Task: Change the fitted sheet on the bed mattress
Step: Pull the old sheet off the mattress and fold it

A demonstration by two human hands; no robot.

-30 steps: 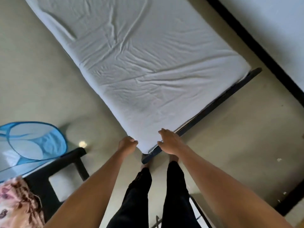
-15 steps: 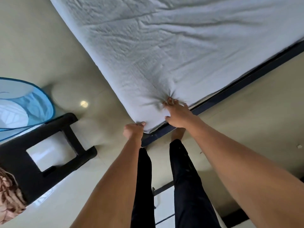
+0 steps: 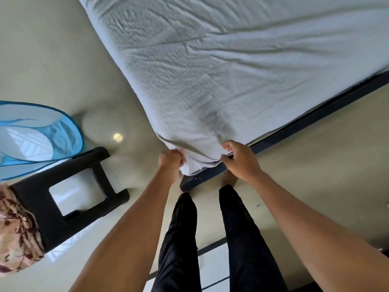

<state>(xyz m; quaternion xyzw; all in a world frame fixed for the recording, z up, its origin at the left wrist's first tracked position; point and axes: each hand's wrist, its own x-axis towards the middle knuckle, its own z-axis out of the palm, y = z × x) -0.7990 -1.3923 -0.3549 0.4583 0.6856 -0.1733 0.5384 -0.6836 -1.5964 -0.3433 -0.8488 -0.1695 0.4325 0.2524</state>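
A wrinkled white fitted sheet (image 3: pixel 210 70) covers the mattress, which lies on a dark bed frame (image 3: pixel 315 116). I stand at the near corner of the bed. My left hand (image 3: pixel 171 160) is fisted on the sheet's edge at the corner's left side. On the corner's right side, my right hand (image 3: pixel 240 159) pinches the sheet's hem between thumb and fingers, right at the frame rail. The cloth is bunched and lifted between the two hands, and a bit of mattress edge shows beneath it.
A black plastic stool (image 3: pixel 63 199) stands on the tiled floor to the left, with a floral cloth (image 3: pixel 16 234) on it. Behind it is a blue mesh laundry hamper (image 3: pixel 35 135). My legs in black trousers (image 3: pixel 210 239) are right at the frame's corner.
My view has closed in on the bed corner. Both hands went from resting on the corner to gripping the sheet's edge, and the cloth there is now bunched and pulled up.
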